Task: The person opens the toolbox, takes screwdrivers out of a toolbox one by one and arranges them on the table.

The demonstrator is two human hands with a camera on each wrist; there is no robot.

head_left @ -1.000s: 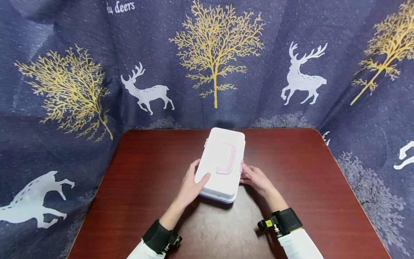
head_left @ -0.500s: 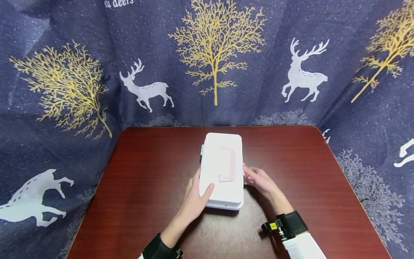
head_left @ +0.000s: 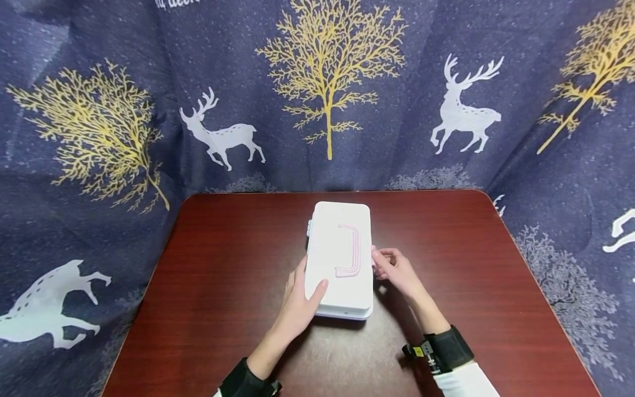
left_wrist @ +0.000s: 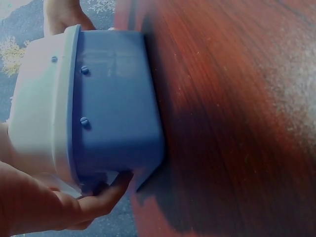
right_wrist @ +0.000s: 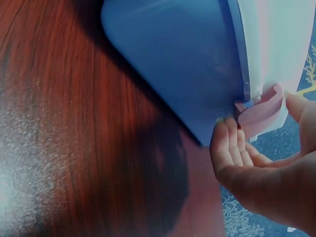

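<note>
A plastic storage box (head_left: 337,298) with a white lid and blue base sits at the middle of the table, long side away from the person. Its lid carries a pink folding handle (head_left: 355,251), lying flat. My left hand (head_left: 297,306) grips the near left side, thumb on the lid and fingers below the rim, as the left wrist view shows. At the right side, my right hand (head_left: 399,273) holds a pink latch (right_wrist: 261,113) between thumb and curled fingers. The latch slants outward from the lid's edge. In the left wrist view the blue base (left_wrist: 116,98) faces the camera.
The red-brown wooden table (head_left: 228,248) reaches out on both sides of the box. Behind its back edge hangs a dark blue curtain (head_left: 297,138) printed with deer and trees. Black straps with small cameras (head_left: 416,351) sit on the wrists.
The box has turned straighter and come slightly nearer the person, with both hands following it. Over the last half second, the right hand's fingers have shifted slightly at the latch.
</note>
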